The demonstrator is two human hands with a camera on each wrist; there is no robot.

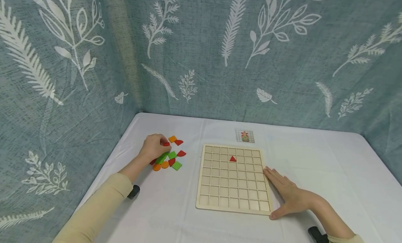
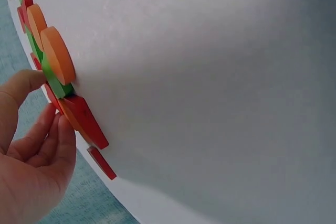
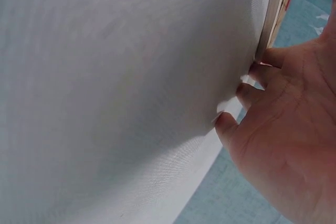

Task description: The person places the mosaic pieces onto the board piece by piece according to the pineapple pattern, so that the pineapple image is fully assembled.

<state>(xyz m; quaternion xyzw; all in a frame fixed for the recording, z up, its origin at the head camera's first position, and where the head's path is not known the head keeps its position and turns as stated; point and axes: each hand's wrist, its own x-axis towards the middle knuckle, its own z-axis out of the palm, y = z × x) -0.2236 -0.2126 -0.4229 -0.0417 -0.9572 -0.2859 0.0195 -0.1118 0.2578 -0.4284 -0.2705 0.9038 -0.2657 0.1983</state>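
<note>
My left hand (image 1: 154, 147) is over a loose pile of flat coloured pieces, with a red piece (image 1: 165, 144) between its thumb and fingertips. In the left wrist view, the thumb and fingers of the left hand (image 2: 39, 156) close in around a red piece (image 2: 53, 98) beside a green piece (image 2: 55, 80). My right hand (image 1: 290, 194) lies with fingers extended along the right edge of a wooden grid board (image 1: 224, 180), thumb near its lower right corner. One red triangle (image 1: 232, 159) sits in an upper cell of the board. The right wrist view shows the right hand (image 3: 294, 108) beside the board's edge (image 3: 275, 14).
Around the left hand lie orange discs (image 1: 165, 164), green pieces (image 1: 177, 165), red pieces (image 1: 181, 153) and an orange square (image 1: 172, 139). A small card with a gridded picture (image 1: 245, 135) lies behind the board on the white tablecloth (image 1: 314, 159). A patterned curtain (image 1: 207, 79) encloses the table.
</note>
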